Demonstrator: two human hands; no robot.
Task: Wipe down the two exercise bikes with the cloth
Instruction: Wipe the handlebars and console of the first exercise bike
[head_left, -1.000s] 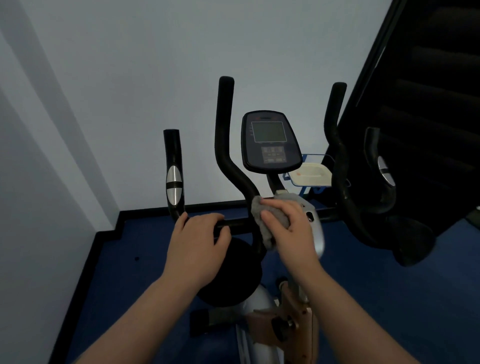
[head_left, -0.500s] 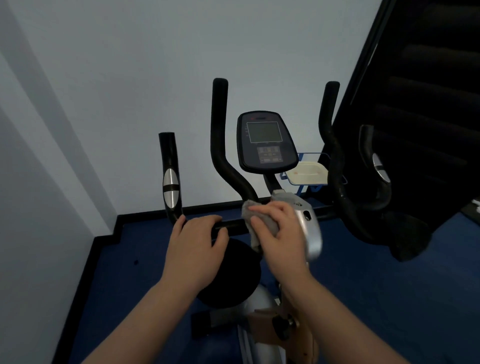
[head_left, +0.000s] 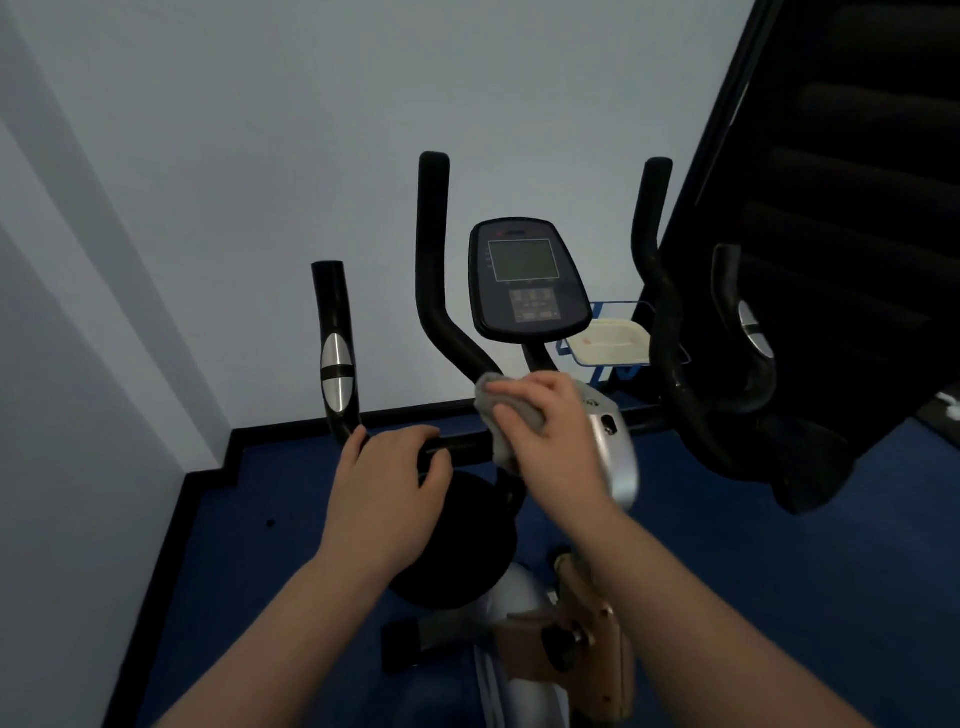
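My left hand (head_left: 387, 483) reached forward with its fingers curled over the exercise bike's (head_left: 524, 291) black crossbar (head_left: 457, 446), near the left upright grip. My right hand (head_left: 550, 436) lay just beside it at the centre of the handlebars, below the console, its fingers curled round the grey cloth (head_left: 501, 415) and pressing it against the stem. Both forearms stretched up from the lower edge of the view.

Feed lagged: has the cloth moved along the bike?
Yes. The cloth, gripped by the right hand, slid slightly up toward the console.
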